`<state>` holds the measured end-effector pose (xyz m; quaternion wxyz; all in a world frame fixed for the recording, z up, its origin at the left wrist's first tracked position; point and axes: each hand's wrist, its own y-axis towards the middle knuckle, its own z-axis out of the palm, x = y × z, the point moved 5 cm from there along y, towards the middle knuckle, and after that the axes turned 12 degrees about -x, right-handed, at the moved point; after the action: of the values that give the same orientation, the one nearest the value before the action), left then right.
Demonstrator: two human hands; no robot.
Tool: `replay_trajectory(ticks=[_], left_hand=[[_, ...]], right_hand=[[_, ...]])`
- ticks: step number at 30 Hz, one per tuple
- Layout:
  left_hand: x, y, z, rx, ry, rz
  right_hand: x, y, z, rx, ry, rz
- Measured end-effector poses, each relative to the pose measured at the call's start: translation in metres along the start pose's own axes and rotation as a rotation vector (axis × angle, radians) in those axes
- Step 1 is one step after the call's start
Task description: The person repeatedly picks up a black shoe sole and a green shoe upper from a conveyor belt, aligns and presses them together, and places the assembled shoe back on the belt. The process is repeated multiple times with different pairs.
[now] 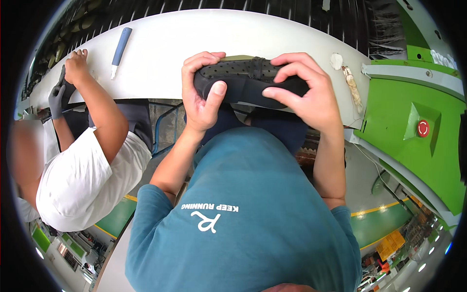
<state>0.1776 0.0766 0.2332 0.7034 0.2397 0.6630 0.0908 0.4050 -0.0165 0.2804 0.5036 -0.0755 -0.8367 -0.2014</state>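
Note:
A black shoe (243,85) with a perforated upper and a strap across it lies sideways between my hands, held over the near edge of the white table. My left hand (202,97) grips its left end, thumb pressed on the near side and fingers over the top. At the other end, my right hand (311,87) pinches the shoe, with thumb on the near side and fingers curled over the upper edge. Behind the shoe shows a strip of olive-coloured material (238,58); what it belongs to is hidden.
On the white table (160,48) lies a blue-handled tool (121,46). To the right are a brush-like tool with a wrapped handle (351,85) and a whitish lump (336,61). A co-worker (92,165) sits at left, one hand gloved. A green machine (399,117) with a red button stands right.

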Motion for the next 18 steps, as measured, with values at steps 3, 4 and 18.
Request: replay_trajectory(ticks=[3,4,18], left_hand=[[-0.007,0.003,-0.005,0.052,0.079,0.04],[-0.011,0.006,-0.006,0.077,0.164,0.082],[-0.069,0.048,0.03,0.558,0.69,0.545]], right_hand=[[-0.011,-0.003,-0.011,0.02,0.015,0.068],[-0.014,-0.003,-0.012,0.014,0.02,0.06],[-0.026,0.007,-0.006,-0.043,0.084,0.073]])
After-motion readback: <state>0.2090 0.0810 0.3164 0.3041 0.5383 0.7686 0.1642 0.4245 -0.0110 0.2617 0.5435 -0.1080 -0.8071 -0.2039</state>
